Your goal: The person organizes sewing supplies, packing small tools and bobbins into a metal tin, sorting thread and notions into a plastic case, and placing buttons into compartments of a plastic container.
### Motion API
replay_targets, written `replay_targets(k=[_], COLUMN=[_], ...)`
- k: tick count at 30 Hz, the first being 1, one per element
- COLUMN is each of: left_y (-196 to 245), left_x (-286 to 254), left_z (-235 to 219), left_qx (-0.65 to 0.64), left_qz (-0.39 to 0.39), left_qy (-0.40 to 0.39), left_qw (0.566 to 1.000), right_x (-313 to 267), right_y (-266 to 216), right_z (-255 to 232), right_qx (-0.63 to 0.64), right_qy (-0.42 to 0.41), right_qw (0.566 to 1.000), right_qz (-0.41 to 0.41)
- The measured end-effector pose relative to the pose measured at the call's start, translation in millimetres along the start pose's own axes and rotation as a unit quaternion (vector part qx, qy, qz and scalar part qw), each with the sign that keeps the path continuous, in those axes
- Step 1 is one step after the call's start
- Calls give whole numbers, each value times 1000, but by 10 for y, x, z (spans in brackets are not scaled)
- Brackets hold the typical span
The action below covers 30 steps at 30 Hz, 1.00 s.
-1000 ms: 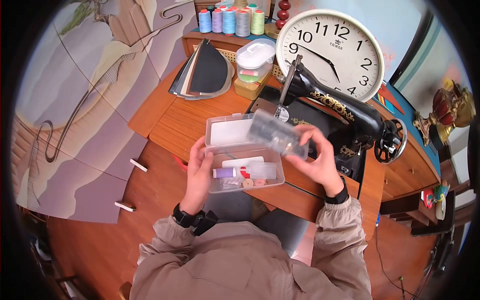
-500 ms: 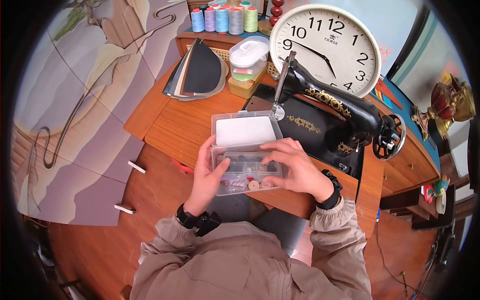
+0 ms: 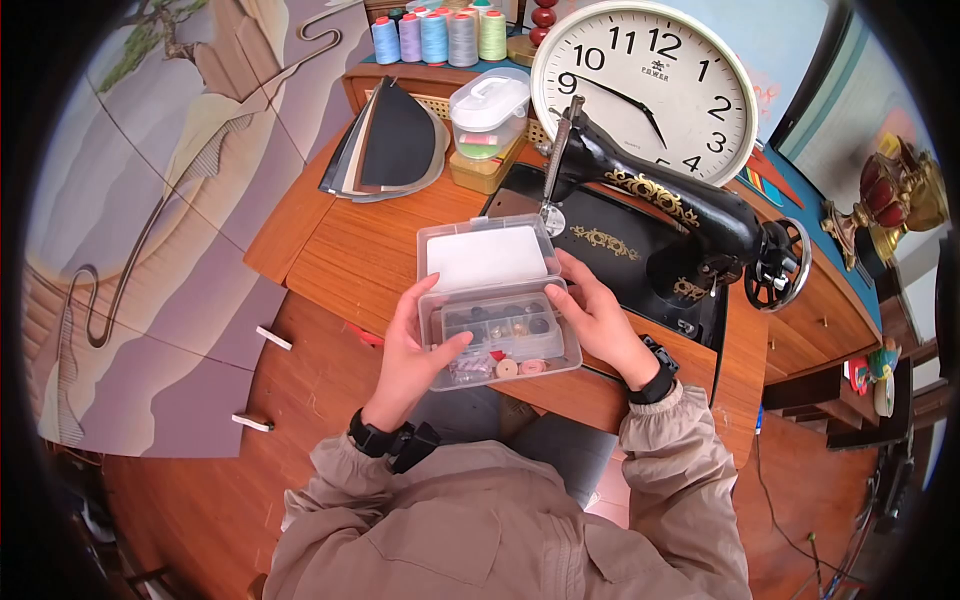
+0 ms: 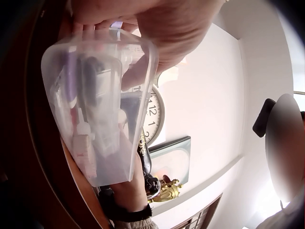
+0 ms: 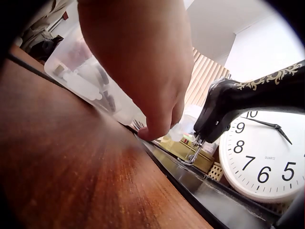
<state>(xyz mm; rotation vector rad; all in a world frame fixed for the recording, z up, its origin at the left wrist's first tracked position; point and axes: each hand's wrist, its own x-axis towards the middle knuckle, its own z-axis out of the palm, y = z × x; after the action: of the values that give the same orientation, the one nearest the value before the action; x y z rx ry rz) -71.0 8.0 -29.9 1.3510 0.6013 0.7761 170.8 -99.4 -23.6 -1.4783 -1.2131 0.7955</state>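
Observation:
An open clear plastic box (image 3: 556, 368) stands at the table's front edge, its lid (image 3: 430, 243) tilted back with a white sheet (image 3: 487, 256) inside. A smaller compartment case (image 3: 516, 327) lies in the box above pink discs (image 3: 532, 367). My left hand (image 3: 408, 345) grips the box's left side, thumb over the rim. On the right side my right hand (image 3: 606, 325) holds the box near the hinge, thumb on the rim. The left wrist view shows the box (image 4: 112, 167) from its side, a purple spool (image 4: 70, 78) showing through the wall.
A black sewing machine (image 3: 650, 205) stands right of the box, with a large clock (image 3: 690, 75) behind it. Further back are a lidded tub (image 3: 490, 108) on a yellow tin (image 3: 478, 173), fabric swatches (image 3: 400, 140) and several thread cones (image 3: 434, 38).
The small case has gone from my right hand into the box. My right hand has moved from above the contents to the box's right side.

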Motion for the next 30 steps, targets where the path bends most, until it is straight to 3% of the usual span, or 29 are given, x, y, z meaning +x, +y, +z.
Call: replay_targets(k=[5,8,12,14,16,18,22,24,26,28,29,30], left_y=[35,41,-120,-150,-144,-71,-55,116,162,151,271,341], left_x=[20,-7,24,41,22,-15,13,-23,-65,-23,-59,-78], left_z=[81,125,58,-6,-2,27,-145,-149,-154,-220,-227,-212], left_qx=[-40,-95,-128,-26,-24,-69,-120,-175,-137,81,167,166], left_qz=[76,77,113,145,124,68,76,66,48,185,198,194], left_qy=[-7,29,58,54,63,33,-30,-40,-23,-36,-63,-64], left_qw=[996,992,984,988,990,995,989,982,989,979,964,965], right_x=[41,15,19,-22,-24,-47,24,9,11,42,51,63], right_y=[75,-4,-8,-105,-128,-241,-238,-277,-326,-223,-191,-167], right_z=[46,40,-37,-85,-100,-104,-211,-220,-226,-288,-303,-318], right_qx=[88,99,9,172,132,178,118,226,244,226,228,183], right_qy=[12,27,48,-56,-72,-95,-134,-144,-112,-108,-107,-105], right_qw=[993,992,991,977,980,975,976,959,960,964,964,972], right_qz=[-79,-71,-125,-110,-132,-94,-126,-87,-81,-90,-85,-100])
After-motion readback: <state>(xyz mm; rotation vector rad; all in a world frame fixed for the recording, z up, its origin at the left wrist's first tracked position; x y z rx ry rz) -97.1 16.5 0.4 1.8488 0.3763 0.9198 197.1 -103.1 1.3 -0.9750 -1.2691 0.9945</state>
